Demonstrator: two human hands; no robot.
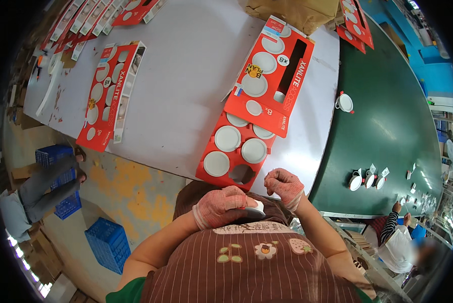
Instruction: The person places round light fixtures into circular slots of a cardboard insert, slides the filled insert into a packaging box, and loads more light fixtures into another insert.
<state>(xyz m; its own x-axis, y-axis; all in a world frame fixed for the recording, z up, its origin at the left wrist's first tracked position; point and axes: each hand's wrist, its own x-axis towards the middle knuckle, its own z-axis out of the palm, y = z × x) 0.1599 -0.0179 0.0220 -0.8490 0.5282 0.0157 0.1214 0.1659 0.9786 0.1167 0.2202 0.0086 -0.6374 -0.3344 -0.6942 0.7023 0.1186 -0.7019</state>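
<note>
My left hand (225, 206), in a red-and-white knit glove, is closed on a round white downlight (255, 208), held low against my apron. My right hand (285, 187), gloved alike, is curled in a pinch just right of it; anything between those fingers is hidden. Beyond my hands lies a red cardboard tray (211, 177) with several white downlights (217, 163) in its round holes. Its nearest right hole (241, 174) shows dark, with no light in it. A red printed carton (272, 70) with a long cut-out window covers the tray's far part.
Another red carton (110, 93) lies on the white table (181, 91) to the left, with more stacked behind. On the right, a green belt (383, 131) carries a few loose downlights (344, 102). Blue crates (107, 245) stand on the floor; people are at both sides.
</note>
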